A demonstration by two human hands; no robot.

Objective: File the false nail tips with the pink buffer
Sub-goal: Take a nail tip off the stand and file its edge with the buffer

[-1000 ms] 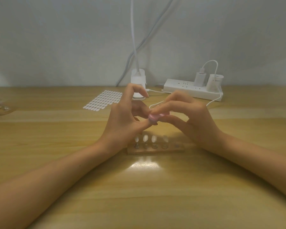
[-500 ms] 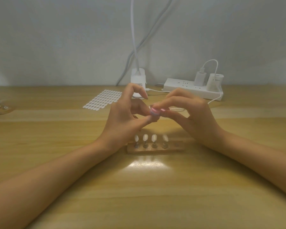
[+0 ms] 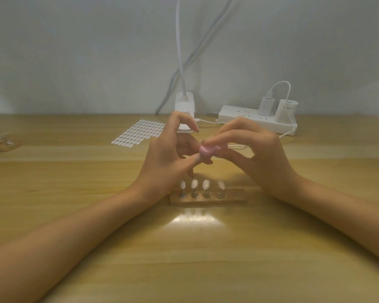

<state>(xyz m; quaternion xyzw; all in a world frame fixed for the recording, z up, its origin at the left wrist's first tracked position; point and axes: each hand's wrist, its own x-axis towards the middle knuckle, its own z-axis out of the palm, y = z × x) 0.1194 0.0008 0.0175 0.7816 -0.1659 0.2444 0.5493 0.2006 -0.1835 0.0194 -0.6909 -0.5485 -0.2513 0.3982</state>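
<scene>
Prob. home nail desk: wood table [image 3: 74, 193], pwr strip [image 3: 239, 115], false nail tips [image 3: 206, 184].

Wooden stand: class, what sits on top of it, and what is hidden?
On the wooden stand, four false nail tips stand upright on pegs; its right end carries none. The left hand covers its left end.

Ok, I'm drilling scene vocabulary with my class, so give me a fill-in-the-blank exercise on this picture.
The right hand pinches a small ___ buffer block.
The long wooden holder carries ___ upright clear false nail tips.
The left hand holds one loose nail tip against the ___.
Missing words: pink, four, buffer.
</scene>
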